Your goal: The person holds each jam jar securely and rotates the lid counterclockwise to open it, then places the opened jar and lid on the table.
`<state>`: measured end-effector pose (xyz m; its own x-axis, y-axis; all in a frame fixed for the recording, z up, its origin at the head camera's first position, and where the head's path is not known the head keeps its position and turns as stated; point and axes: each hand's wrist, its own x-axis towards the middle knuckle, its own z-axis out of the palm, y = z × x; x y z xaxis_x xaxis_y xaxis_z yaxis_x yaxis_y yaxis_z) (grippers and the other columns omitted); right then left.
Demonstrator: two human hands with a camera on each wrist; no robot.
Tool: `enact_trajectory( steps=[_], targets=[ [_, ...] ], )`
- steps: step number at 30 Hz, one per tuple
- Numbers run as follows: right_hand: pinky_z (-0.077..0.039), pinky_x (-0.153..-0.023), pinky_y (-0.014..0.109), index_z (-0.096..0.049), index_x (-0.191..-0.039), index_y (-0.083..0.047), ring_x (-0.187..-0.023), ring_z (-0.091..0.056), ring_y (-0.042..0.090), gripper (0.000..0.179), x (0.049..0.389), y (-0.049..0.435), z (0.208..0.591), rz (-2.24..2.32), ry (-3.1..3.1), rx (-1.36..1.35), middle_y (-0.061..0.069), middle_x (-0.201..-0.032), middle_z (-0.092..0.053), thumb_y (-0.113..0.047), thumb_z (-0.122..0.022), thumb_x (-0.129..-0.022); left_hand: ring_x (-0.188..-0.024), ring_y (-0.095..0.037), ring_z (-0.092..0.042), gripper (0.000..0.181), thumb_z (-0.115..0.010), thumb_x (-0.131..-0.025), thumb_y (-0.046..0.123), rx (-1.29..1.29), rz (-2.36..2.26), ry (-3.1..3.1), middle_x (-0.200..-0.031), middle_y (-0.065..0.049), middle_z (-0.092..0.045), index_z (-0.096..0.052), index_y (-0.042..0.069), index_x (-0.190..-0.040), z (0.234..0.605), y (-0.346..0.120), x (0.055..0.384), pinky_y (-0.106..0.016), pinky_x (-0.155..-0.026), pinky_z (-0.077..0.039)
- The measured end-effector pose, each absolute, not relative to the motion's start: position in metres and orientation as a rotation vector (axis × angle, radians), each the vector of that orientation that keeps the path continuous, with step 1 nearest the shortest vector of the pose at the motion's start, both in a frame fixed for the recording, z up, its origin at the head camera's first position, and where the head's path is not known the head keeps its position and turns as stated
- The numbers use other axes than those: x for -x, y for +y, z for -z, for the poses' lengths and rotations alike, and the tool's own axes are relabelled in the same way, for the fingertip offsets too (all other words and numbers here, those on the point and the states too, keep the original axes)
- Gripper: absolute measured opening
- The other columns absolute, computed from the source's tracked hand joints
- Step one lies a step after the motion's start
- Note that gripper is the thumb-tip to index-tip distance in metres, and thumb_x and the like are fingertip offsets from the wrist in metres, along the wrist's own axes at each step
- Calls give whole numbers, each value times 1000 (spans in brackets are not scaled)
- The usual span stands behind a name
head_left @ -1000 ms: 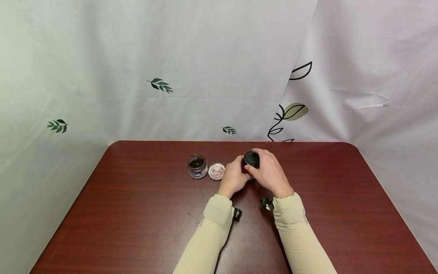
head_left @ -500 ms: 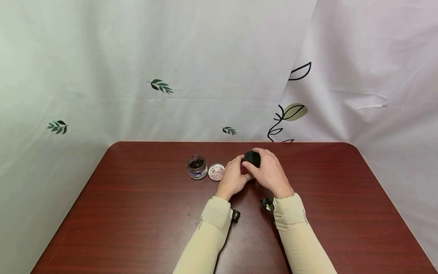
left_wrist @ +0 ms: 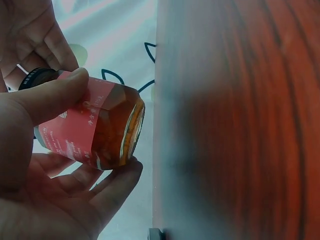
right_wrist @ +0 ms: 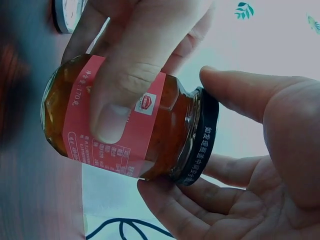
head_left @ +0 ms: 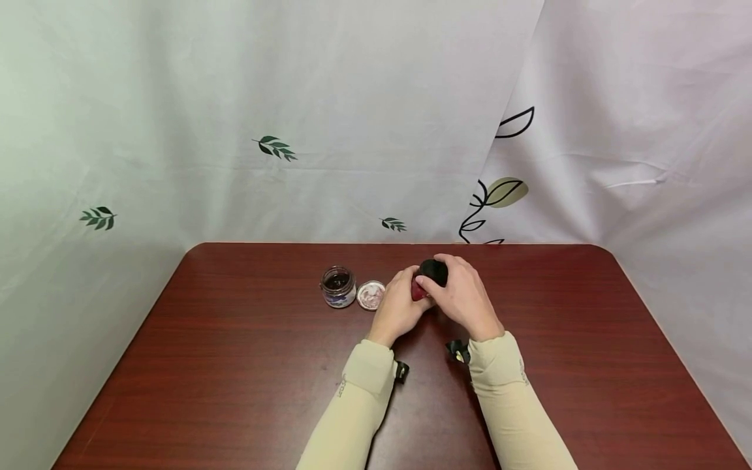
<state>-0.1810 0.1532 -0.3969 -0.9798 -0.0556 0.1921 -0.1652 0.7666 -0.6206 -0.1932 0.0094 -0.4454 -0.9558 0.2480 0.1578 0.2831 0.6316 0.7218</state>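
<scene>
A faceted glass jar (right_wrist: 172,115) with a red label and amber contents is held up off the table, its black lid (right_wrist: 204,137) on top. My left hand (head_left: 398,305) grips the jar's body, thumb across the label in both wrist views. At the lid is my right hand (head_left: 467,297), its thumb and fingers round the rim. In the left wrist view the jar's glass base (left_wrist: 132,131) faces the table side. To the left stands a second jar (head_left: 339,295), uncovered, dark inside. A round lid (head_left: 371,296), pale inner face up, lies between that jar and my left hand.
The reddish-brown wooden table (head_left: 264,378) has its far edge against a white curtain (head_left: 352,98) with leaf prints. Small black cameras (head_left: 402,373) sit on the wrists, under cream sleeves (head_left: 352,405).
The jar has tilted slightly, so more of its red label shows beneath the black lid. My left wrist has shifted a little to the left; the second jar and loose lid have stayed put.
</scene>
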Motion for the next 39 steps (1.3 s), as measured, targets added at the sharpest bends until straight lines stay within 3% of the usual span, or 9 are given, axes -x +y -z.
enact_trajectory(
  steps=[14,39],
  targets=[
    [-45,-95,51,-62,-128,1,-109,-57,39,52,178,151,394,-967,-2763,-145,21,-122,-62,-32,-74,-89,-124,-28,-56,65,-76,-88,25,453,1227,-2763,-137,-14,-57,-51,3,-143,445,10,189,-43,-103,-45],
    [-49,-90,50,-66,-125,2,-107,-60,36,50,176,152,389,-963,-2740,-195,21,-122,-64,-31,-75,-89,-110,-27,-63,56,-79,-86,24,472,1201,-2708,-122,-11,-65,-58,5,-133,439,8,187,-42,-93,-50]
  ],
)
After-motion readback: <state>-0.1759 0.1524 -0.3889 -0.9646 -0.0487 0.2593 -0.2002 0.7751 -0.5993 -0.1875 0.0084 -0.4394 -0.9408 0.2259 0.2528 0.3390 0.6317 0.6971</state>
